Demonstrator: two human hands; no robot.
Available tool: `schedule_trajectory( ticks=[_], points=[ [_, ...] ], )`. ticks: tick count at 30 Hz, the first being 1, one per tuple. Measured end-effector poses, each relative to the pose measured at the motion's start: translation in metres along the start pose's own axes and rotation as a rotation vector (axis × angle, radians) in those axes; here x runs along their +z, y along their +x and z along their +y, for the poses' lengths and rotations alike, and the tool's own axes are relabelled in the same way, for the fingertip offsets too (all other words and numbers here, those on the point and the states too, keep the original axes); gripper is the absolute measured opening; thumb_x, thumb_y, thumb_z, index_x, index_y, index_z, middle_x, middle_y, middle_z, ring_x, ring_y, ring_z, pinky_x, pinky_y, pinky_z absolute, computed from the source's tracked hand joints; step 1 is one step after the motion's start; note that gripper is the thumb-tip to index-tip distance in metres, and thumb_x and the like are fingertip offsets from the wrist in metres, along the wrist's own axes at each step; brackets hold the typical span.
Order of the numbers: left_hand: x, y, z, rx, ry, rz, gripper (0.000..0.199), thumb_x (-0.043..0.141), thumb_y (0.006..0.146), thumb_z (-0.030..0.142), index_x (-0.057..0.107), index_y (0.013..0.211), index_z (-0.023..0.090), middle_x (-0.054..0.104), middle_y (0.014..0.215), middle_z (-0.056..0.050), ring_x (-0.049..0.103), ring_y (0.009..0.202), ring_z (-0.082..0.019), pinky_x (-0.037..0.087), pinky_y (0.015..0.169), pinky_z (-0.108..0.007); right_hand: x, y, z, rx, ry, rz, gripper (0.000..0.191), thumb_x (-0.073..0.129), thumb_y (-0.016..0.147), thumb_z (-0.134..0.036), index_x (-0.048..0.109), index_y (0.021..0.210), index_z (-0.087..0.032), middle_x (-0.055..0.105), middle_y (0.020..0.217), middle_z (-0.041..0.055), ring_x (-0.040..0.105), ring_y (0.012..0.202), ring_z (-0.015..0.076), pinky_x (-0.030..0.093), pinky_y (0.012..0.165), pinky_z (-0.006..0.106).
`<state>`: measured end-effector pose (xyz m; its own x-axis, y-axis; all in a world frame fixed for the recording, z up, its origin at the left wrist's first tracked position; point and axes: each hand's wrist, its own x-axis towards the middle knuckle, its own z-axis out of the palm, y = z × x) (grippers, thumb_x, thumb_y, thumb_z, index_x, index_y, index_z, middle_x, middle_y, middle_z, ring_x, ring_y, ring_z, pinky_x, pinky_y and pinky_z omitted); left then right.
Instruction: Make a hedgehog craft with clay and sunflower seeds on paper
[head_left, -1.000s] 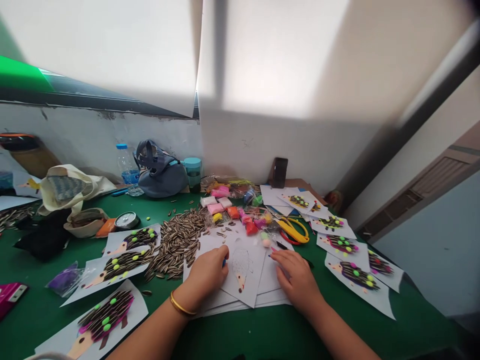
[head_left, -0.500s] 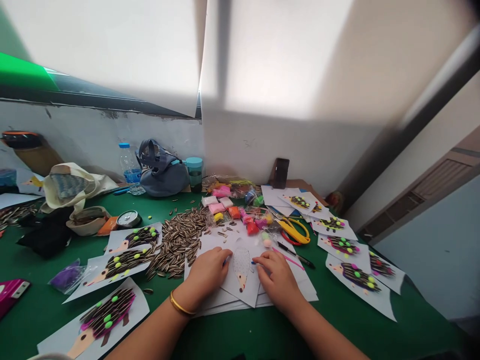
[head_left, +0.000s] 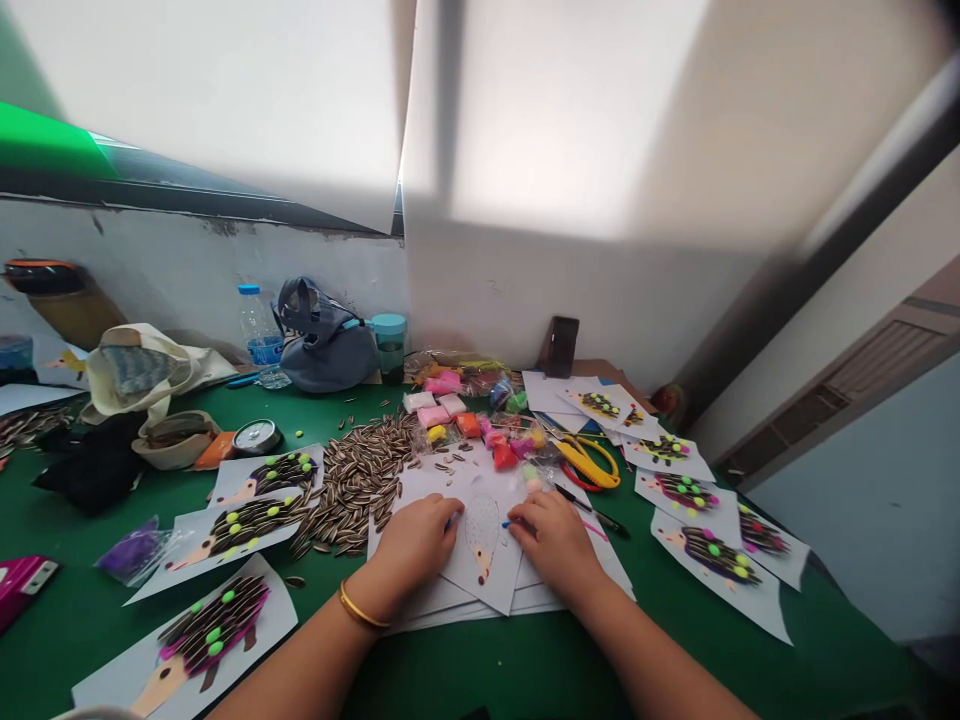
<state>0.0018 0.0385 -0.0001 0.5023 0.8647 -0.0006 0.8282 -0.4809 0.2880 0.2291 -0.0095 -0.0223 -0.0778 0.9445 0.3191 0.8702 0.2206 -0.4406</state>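
Between my hands lies a sheet of paper with a hedgehog drawing (head_left: 481,525), its pointed snout coloured and turned toward me. My left hand (head_left: 421,540), with a gold bangle at the wrist, rests on the paper's left side, thumb and fingers pinched around a small blue piece, perhaps clay. On the other side, my right hand (head_left: 551,540) has its fingers closed around a similar blue piece (head_left: 506,524) at the drawing's edge. More white sheets (head_left: 442,605) are stacked underneath. A heap of sunflower seeds (head_left: 356,480) spreads to the left of the papers.
Finished seed hedgehogs lie left (head_left: 210,620) and right (head_left: 716,560). Behind the papers are coloured clay packets (head_left: 469,425), yellow-handled scissors (head_left: 596,462) and a black pen (head_left: 611,522). A phone (head_left: 561,346), a blue bag (head_left: 326,350) and a bottle (head_left: 260,335) stand along the wall.
My right hand has shifted slightly, its fingers drawn closer together around the blue piece. My left hand and the drawing have barely moved.
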Motion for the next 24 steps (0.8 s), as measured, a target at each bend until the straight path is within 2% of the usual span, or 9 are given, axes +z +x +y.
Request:
schedule_trajectory(
  ticks=[5,10,15,24],
  points=[
    [0.0,0.0,0.0,0.004,-0.001,0.003,0.029,0.047,0.091,0.025,0.065,0.115,0.026,0.069,0.102,-0.004,0.065,0.093,-0.022,0.044,0.075,-0.03,0.001,0.002,-0.004,0.015,0.061,-0.01,0.008,0.068,0.082,-0.017,0.071,0.078,-0.022,0.065,0.083,0.0028,0.055,0.089,0.0217,0.041,0.08,0.034],
    [0.001,-0.001,0.0,0.001,0.0,0.004,0.029,0.047,0.091,0.025,0.065,0.115,0.026,0.069,0.101,-0.005,0.065,0.091,-0.022,0.044,0.074,-0.03,0.001,0.004,-0.007,0.023,0.085,0.034,0.006,0.066,0.082,-0.017,0.069,0.079,-0.022,0.065,0.083,0.0036,0.055,0.088,0.0218,0.04,0.08,0.033],
    [0.001,-0.001,-0.001,0.006,-0.004,0.007,0.029,0.047,0.091,0.025,0.065,0.115,0.026,0.069,0.102,-0.005,0.065,0.092,-0.022,0.044,0.075,-0.031,0.005,0.006,-0.01,0.04,0.056,0.021,0.006,0.068,0.079,-0.017,0.068,0.076,-0.022,0.064,0.081,0.0028,0.054,0.087,0.0211,0.04,0.078,0.032],
    [0.0,-0.001,0.0,0.002,-0.014,-0.002,0.03,0.047,0.092,0.025,0.064,0.115,0.026,0.069,0.103,-0.005,0.064,0.093,-0.022,0.044,0.076,-0.03,0.005,0.003,-0.011,0.019,0.027,0.028,0.006,0.067,0.081,-0.017,0.071,0.081,-0.022,0.064,0.083,0.0034,0.054,0.089,0.0217,0.042,0.079,0.033]
  ],
)
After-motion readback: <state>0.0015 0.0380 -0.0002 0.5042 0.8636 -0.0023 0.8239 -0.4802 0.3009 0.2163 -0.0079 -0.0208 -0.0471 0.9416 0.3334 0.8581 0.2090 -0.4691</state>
